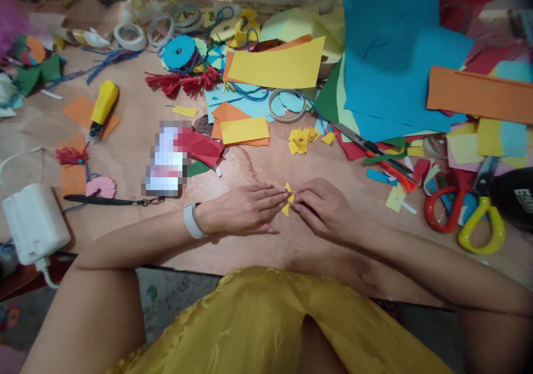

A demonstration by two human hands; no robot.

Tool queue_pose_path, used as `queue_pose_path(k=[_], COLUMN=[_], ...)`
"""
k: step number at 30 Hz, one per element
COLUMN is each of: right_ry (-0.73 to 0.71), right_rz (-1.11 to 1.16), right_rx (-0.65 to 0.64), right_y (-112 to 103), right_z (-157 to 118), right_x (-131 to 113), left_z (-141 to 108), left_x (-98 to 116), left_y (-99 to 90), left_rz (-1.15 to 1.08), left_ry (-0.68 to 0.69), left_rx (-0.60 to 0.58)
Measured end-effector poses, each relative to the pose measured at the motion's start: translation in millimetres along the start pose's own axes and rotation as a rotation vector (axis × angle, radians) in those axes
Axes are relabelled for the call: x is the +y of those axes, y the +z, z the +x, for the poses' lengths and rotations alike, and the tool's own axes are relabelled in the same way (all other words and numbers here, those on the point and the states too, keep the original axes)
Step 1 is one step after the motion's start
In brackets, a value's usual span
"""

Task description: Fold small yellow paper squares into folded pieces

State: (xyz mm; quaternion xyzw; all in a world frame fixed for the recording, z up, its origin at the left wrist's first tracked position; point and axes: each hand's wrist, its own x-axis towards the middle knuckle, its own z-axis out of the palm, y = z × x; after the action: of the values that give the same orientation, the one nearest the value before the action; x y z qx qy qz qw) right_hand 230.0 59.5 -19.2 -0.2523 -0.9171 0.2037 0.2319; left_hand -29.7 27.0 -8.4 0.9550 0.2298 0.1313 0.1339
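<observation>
A small folded yellow paper piece (pixel 286 209) lies on the wooden table between my two hands. My left hand (pixel 254 207) is flat, palm down, its fingertips resting on the paper's left side; the thumb is apart from the fingers. My right hand (pixel 322 207) has its fingers curled and pinches the paper's right edge. The fingers cover the middle of the piece. Just above my hands sit several folded yellow paper pieces (pixel 303 139).
Red and yellow scissors (pixel 481 218) and a cutter (pixel 381 160) lie right. Blue sheets (pixel 387 79) stack at the back right. A yellow cutter (pixel 104 104), a phone (pixel 164 163) and a white adapter (pixel 35 224) are left. Tape rolls (pixel 130 36) stand behind.
</observation>
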Motion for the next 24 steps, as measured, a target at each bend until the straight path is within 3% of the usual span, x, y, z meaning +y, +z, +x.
queue_pose_path(k=[6,14,24], right_ry=[0.001,-0.105,-0.062], right_rz=[-0.105,-0.253,-0.297], right_rx=[0.022,0.067,0.062], right_y=[2.9,3.9,7.1], right_z=[0.8,1.2,0.3], right_x=[-4.8,-5.4,-4.8], left_z=[0.3,-0.2,0.3], left_x=[-0.1,-0.1,0.1], left_y=[0.8,1.3,0.2], left_rz=[-0.007,0.028,0.096], left_ry=[-0.004,0.004,0.024], left_rx=[0.005,-0.03,-0.075])
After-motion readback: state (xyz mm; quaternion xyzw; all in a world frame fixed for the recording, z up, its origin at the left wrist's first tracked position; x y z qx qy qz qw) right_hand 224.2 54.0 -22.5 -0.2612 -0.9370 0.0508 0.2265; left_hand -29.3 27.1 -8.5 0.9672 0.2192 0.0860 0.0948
